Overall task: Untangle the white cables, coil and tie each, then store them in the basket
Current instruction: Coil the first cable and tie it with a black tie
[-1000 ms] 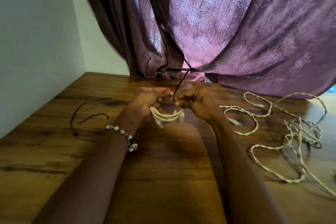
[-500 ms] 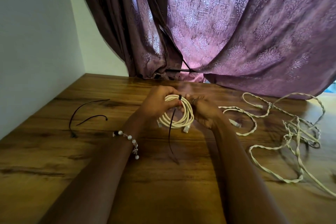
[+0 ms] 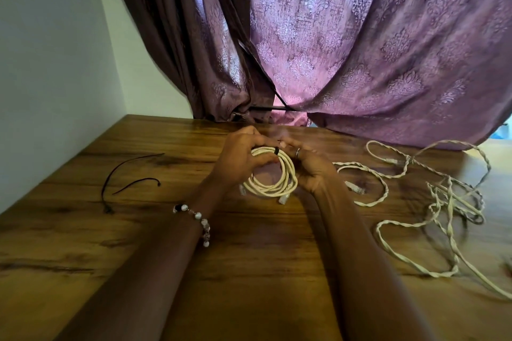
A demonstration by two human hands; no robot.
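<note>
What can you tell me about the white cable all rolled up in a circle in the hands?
The coiled white cable is a cream-white cord wound into several round loops, held upright just above the brown wooden table. A thin black tie wraps its top. Two clear plastic plugs hang at the bottom, one on each side. The left hand grips the coil's left side, and the right hand holds its right side, with fingertips up by the tie.
</note>
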